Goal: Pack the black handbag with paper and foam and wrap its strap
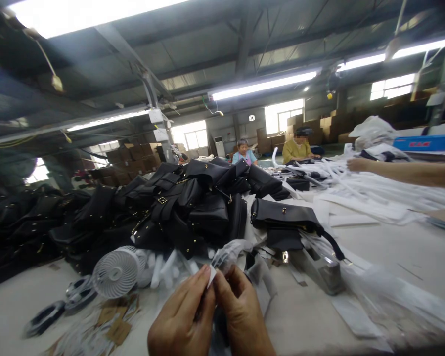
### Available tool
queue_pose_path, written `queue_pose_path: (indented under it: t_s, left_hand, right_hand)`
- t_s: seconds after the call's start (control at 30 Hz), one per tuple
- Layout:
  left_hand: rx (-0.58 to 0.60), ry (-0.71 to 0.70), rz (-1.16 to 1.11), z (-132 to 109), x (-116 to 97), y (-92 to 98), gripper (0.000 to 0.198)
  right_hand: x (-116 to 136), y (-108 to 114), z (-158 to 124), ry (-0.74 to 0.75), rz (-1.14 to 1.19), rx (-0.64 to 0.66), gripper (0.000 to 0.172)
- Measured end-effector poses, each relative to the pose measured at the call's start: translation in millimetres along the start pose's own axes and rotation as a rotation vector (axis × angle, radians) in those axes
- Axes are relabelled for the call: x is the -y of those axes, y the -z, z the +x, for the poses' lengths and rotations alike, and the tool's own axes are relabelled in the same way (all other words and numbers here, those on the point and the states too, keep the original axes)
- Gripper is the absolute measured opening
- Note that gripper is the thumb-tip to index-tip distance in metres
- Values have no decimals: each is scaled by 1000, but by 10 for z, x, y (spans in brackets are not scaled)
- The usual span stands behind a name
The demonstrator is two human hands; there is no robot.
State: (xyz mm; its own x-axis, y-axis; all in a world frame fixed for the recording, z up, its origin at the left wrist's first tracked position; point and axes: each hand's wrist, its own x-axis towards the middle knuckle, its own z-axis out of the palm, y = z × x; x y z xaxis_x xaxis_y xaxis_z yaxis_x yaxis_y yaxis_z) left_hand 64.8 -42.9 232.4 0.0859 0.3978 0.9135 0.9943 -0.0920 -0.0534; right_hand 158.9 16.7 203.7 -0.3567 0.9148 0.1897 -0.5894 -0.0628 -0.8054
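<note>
Low in the head view, the left hand (181, 321) and right hand (241, 316) meet close together, fingers (200, 287) of both pinched shut on a small white slip (212, 275) held between the fingertips above the bench (411, 257). Just beyond the slip lies crumpled clear wrap (230, 252), and something dark shows under the hands, too blurred to make out. To the left of the hands a small white fan (115, 272) lies on the bench, with loose brown tags (114, 321) near it. Behind the fan rises a heap of black bags (185, 202), and one more black bag (285, 217) sits apart to its right, its strap trailing toward a grey metal piece (319, 272). White strips (374, 193) cover the far right of the bench, where another person's arm (404, 170) reaches in. Two seated people (270, 151) work at the far end, with cardboard boxes (133, 158) stacked behind.
</note>
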Motion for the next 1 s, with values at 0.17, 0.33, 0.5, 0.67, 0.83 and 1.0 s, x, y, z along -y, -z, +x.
queue_pose_path:
  t_s: [0.17, 0.33, 0.5, 0.67, 0.83, 1.0]
  left_hand:
    - [24, -129, 118, -24, -59, -3, 38]
    - [178, -54, 137, -77, -119, -20, 63]
    - [188, -17, 73, -96, -99, -13, 63]
    - [296, 332, -310, 27, 19, 78, 35]
    - [522, 919, -781, 222, 172, 51, 45]
    - [623, 940, -910, 287, 227, -62, 47]
  right_hand:
    - [6, 1, 12, -25, 55, -16, 35]
    - [4, 11, 29, -53, 84, -22, 38]
    - [56, 46, 7, -18, 41, 28, 37]
    - [208, 96, 16, -35, -14, 70, 33]
    - [343, 157, 29, -25, -23, 159, 31]
    - [385, 191, 37, 19, -61, 179, 25]
